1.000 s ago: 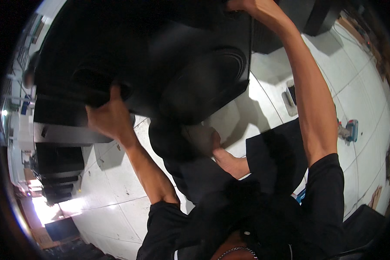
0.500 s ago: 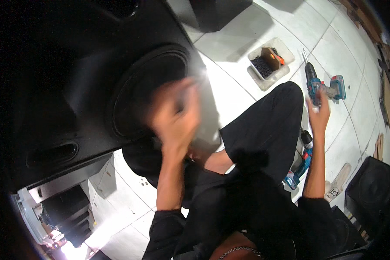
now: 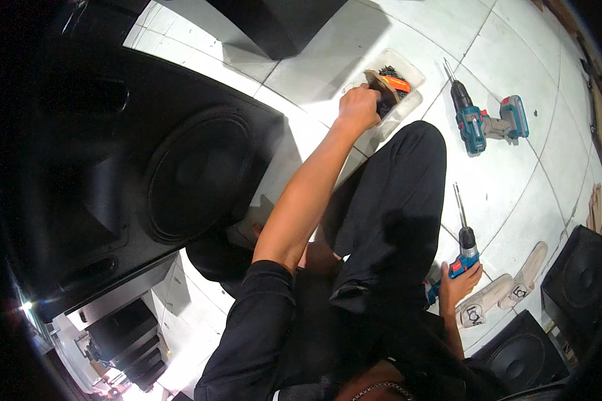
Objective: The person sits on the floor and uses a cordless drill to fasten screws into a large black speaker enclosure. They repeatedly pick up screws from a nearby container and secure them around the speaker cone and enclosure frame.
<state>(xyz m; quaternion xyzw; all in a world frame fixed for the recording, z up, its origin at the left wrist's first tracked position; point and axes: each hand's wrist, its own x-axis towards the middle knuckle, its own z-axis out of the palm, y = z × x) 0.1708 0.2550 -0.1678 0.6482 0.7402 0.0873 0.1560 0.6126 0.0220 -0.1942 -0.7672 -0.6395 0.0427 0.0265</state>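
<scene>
My left hand [image 3: 360, 107] reaches into a white plastic tub [image 3: 413, 100] of small dark screws [image 3: 386, 108]. Its fingers are curled, and their tips are hidden behind a brown divider [image 3: 381, 87]. An orange-handled item [image 3: 396, 83] lies in the same tub. Low at the right, my right hand [image 3: 456, 287] is wrapped around a blue cordless drill [image 3: 464, 259] with a long bit pointing away from me. A second, teal cordless drill [image 3: 473, 123] lies on the tiles farther off, touched by neither hand.
A large black speaker cabinet [image 3: 134, 160] with a round woofer [image 3: 201, 175] fills the left side. Another dark box [image 3: 267, 27] stands at the far edge. Slippers [image 3: 486, 304] and smaller black speakers [image 3: 582, 274] are at the lower right. White tiles [image 3: 508, 180] cover the floor.
My left hand has left the speaker's woofer and gone to the tub. My right hand has let go of the teal drill and come back to hold the blue one.
</scene>
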